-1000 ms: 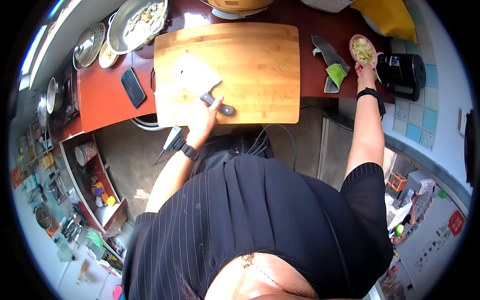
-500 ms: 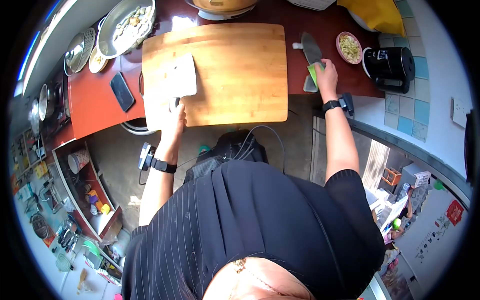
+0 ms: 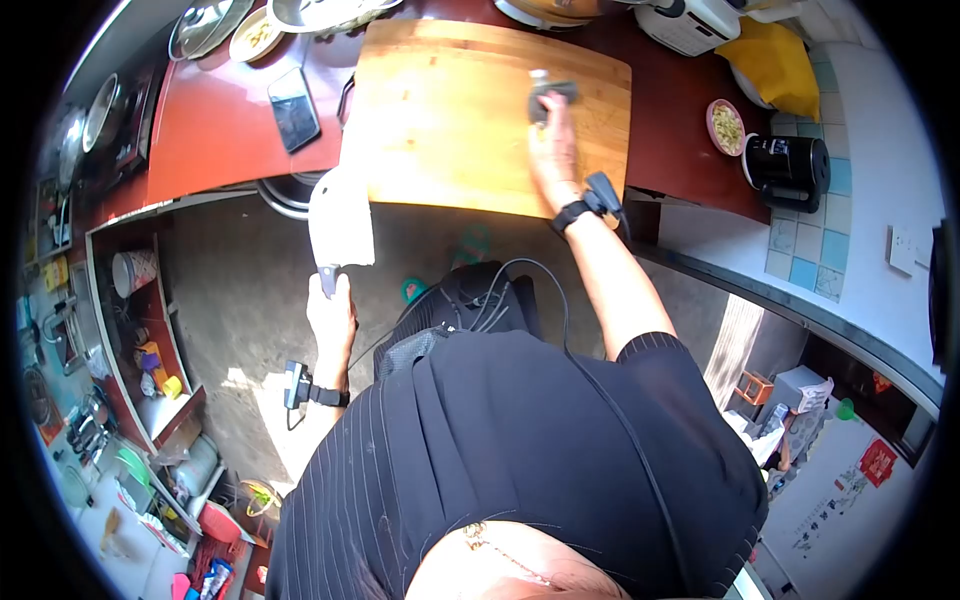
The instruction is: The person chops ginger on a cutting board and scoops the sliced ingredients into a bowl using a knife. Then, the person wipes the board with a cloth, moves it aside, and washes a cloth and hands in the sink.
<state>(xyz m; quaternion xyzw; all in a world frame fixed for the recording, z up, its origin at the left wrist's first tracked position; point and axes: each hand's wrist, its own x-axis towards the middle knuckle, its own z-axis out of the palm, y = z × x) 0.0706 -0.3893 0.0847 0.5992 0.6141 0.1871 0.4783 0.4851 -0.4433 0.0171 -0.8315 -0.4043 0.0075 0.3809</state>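
My left hand (image 3: 332,315) is closed round the handle of a cleaver (image 3: 340,220). The broad pale blade points away from me, held past the near left edge of a wooden cutting board (image 3: 450,130), in front of the counter. Over the right part of that board, my right hand (image 3: 553,150) is closed on a dark grey, cloth-like thing (image 3: 550,97). It is smeared by motion, and a small whitish bit shows at its far end. Whether it presses on the wood, I cannot tell.
Left of the board lies a phone (image 3: 293,110) on the red counter (image 3: 215,120). Behind it are a small bowl (image 3: 257,36) and a pan (image 3: 320,12). A pink bowl of chopped pieces (image 3: 726,128) and a black kettle (image 3: 790,172) stand at right.
My left hand has drawn the cleaver off the board toward my body. My right hand has moved from the counter at right onto the board, carrying the dark grey thing. The view has shifted.
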